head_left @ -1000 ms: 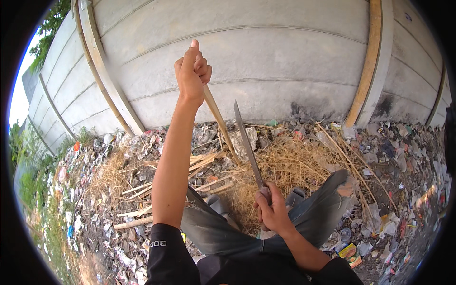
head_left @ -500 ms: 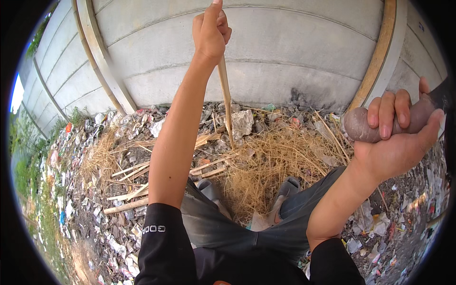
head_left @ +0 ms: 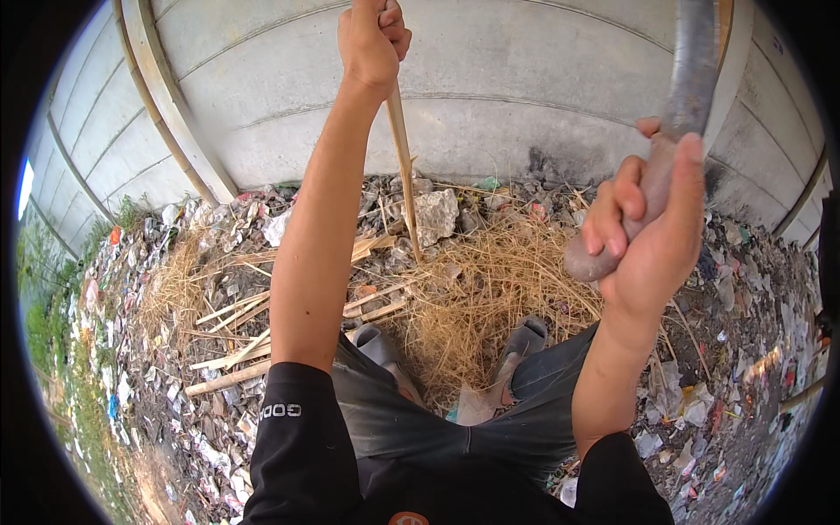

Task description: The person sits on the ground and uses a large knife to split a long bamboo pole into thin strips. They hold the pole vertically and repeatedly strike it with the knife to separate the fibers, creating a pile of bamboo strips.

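Observation:
High in front of me, my left hand (head_left: 374,44) is closed around an upright bamboo stick (head_left: 405,166). The stick's top goes out of the picture, and its lower end comes down among the debris and straw. At the right, my right hand (head_left: 647,223) grips the rounded wooden handle of a machete (head_left: 691,79). Its grey metal blade points up and away, slightly blurred, and its tip is cut off by the frame's upper edge. Blade and stick are well apart.
A grey concrete panel wall (head_left: 490,70) stands close ahead. Dry straw (head_left: 490,306) lies between my shoes. Several split bamboo strips (head_left: 232,350) lie on the left, near a pale rock (head_left: 435,217). Litter (head_left: 149,315) covers the ground on both sides.
My right hand has swung the machete leftward, and its blade has turned from pointing right to pointing up. My left hand and the stick have shifted slightly left.

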{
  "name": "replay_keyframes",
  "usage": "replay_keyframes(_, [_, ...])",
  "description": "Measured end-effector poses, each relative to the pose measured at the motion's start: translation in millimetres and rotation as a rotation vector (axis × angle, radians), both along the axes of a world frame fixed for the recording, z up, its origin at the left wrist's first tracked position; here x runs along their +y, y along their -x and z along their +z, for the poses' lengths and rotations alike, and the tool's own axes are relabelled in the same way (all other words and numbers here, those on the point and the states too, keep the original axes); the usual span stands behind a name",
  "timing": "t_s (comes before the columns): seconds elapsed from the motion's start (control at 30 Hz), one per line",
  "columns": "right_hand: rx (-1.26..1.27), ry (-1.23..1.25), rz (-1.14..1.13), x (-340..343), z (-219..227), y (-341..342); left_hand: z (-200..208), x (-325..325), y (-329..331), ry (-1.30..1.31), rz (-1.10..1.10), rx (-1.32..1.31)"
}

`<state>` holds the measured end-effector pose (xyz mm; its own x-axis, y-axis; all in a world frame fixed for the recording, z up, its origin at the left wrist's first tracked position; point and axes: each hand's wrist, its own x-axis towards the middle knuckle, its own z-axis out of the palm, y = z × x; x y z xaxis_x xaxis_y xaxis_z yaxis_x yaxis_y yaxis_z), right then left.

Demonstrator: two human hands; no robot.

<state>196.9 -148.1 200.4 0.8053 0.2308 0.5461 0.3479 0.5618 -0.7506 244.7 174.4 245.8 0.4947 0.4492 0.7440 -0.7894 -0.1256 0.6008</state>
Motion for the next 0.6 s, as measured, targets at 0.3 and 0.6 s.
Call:
replay_keyframes(0.3, [0.601, 0.625, 0.454, 63.4, -263.0, 32.3, 8.4, -14.2, 8.3, 0.063, 0.077, 0.070])
replay_keyframes(0.6, [-0.005, -0.158, -0.097, 25.6, -13.3, -46.9, 6.9, 22.0, 50.6, 0.003, 0.054, 0.117])
